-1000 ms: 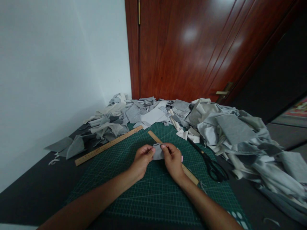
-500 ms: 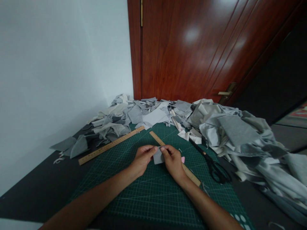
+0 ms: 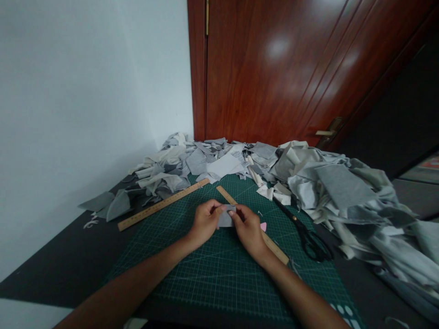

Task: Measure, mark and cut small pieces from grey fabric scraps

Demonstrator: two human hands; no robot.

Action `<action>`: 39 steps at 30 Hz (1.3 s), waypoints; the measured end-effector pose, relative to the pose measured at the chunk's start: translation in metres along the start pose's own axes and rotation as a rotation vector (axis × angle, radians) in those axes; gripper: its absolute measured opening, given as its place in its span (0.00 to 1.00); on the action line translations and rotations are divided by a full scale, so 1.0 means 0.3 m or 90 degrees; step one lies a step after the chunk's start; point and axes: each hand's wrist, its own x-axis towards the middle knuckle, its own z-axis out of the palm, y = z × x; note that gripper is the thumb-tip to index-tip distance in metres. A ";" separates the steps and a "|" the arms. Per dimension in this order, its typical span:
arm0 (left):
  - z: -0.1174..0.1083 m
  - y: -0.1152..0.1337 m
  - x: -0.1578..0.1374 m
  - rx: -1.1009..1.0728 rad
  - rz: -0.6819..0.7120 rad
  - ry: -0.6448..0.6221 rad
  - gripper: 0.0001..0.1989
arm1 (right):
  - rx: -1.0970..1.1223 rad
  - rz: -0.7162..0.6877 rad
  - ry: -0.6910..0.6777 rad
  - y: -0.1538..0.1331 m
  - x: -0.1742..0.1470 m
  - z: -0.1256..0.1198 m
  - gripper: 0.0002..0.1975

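Between both hands is a small grey piece of fabric [image 3: 226,219], held up over the green cutting mat [image 3: 212,278]. My left hand [image 3: 206,221] pinches its left side, thumb on top. On the other side, my right hand [image 3: 248,228] grips the upper right edge between thumb and fingers. A wooden ruler [image 3: 276,246] lies slantwise beneath my right hand, partly hidden by it. Just right of that hand is a small pink piece [image 3: 263,226], probably chalk, though I cannot tell for sure.
Black-handled scissors [image 3: 305,235] lie on the mat's right side. A second wooden ruler [image 3: 163,205] rests at the left. Grey and white fabric scraps [image 3: 222,164] are heaped along the back, with a larger pile [image 3: 343,187] at the right. Behind stands a wooden door [image 3: 267,82].
The fabric piece has turned a little and now looks wider and shorter between my hands. Both hands keep their grip. The whole view has shifted slightly.
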 end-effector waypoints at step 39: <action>-0.027 0.018 0.013 -0.096 -0.222 -0.236 0.22 | -0.266 -0.435 -0.236 -0.065 0.010 -0.110 0.16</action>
